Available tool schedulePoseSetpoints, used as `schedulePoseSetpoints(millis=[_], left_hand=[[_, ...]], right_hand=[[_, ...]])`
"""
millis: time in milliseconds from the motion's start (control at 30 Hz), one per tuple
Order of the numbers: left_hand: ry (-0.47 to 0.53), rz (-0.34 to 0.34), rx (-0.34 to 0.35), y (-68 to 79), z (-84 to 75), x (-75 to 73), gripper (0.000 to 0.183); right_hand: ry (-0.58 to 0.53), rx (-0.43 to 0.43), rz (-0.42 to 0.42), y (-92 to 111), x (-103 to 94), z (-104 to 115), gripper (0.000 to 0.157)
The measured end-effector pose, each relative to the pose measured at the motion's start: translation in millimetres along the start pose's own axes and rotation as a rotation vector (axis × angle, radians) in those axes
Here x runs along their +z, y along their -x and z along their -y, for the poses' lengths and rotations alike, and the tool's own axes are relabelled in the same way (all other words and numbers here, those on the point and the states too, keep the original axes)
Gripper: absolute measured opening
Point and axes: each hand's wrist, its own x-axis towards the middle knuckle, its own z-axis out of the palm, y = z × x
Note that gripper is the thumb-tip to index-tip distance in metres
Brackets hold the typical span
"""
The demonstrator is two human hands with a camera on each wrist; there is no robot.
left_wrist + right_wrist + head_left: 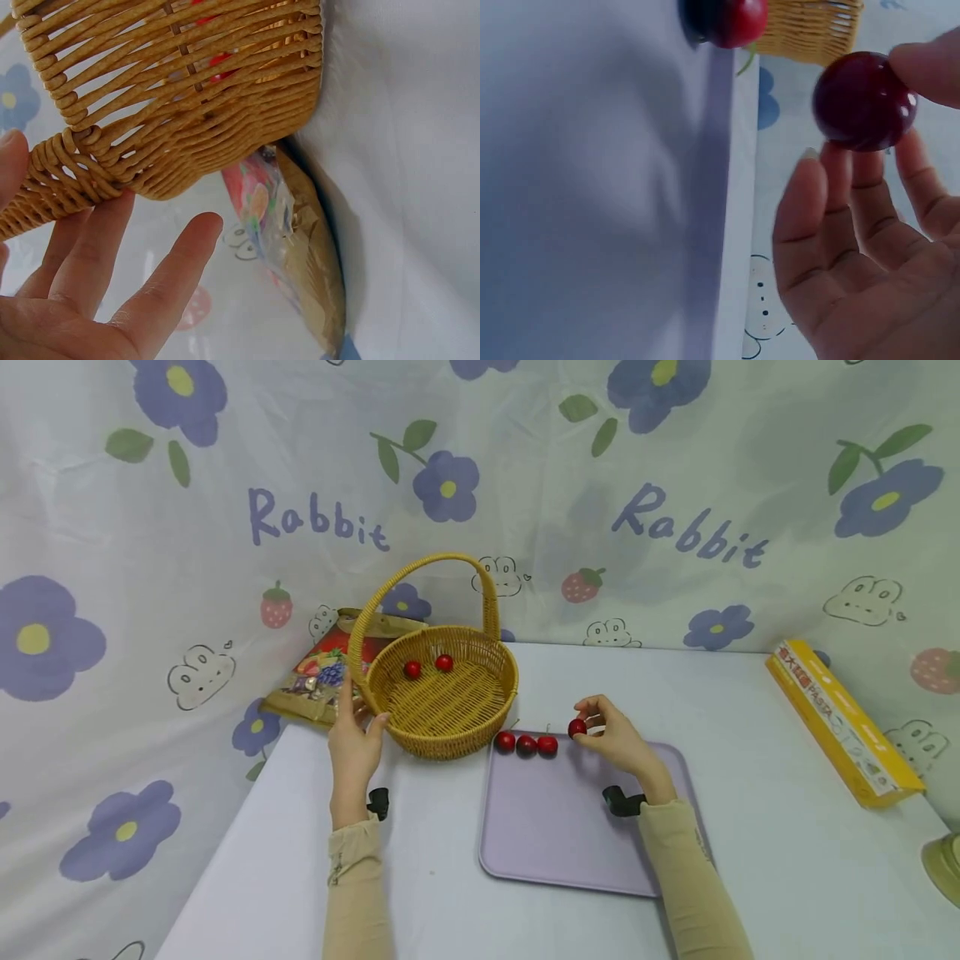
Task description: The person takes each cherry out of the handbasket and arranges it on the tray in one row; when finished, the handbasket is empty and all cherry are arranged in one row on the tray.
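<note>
My right hand (611, 743) pinches a dark red cherry (864, 101) between thumb and fingers, above the far edge of the lilac tray (562, 827). Three cherries (527, 746) lie in a row at the tray's far left corner. Behind and left of it stands a yellow-brown wicker basket (450, 745) with a tall handle. Two cherries (444, 663) rest inside the basket. At the basket's left side is my left hand (354, 752), fingers spread and mostly straight. Its fingertips touch the woven base of the handle (56, 176) in the left wrist view.
A fruit-printed brown and red bag (318, 681) lies behind the basket on the left. To the right is a long yellow pasta box (843, 722). A greenish round object (941, 868) is cut off at the right edge. A patterned curtain (525, 485) hangs behind the white table.
</note>
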Motion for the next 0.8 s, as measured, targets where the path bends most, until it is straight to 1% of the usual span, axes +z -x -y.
schedulePoseSetpoints(millis=[167, 267, 500, 800], left_hand=[[0.013, 0.005, 0.004, 0.1, -0.3, -1.3, 0.087], [0.01, 0.004, 0.007, 0.2, -0.3, -0.9, 0.087], [-0.004, 0.013, -0.012, -0.3, 2.0, 1.4, 0.088], [0.002, 0.006, -0.011, -1.0, 0.9, -0.5, 0.089]], right_hand=[[0.099, 0.021, 0.066, 0.9, 6.7, -0.9, 0.039], [0.152, 0.032, 0.091, 0.2, 11.7, 0.2, 0.037], [0.243, 0.07, 0.087, -0.3, 20.8, -1.0, 0.033], [0.293, 0.095, 0.079, 3.2, 12.3, -2.7, 0.029]])
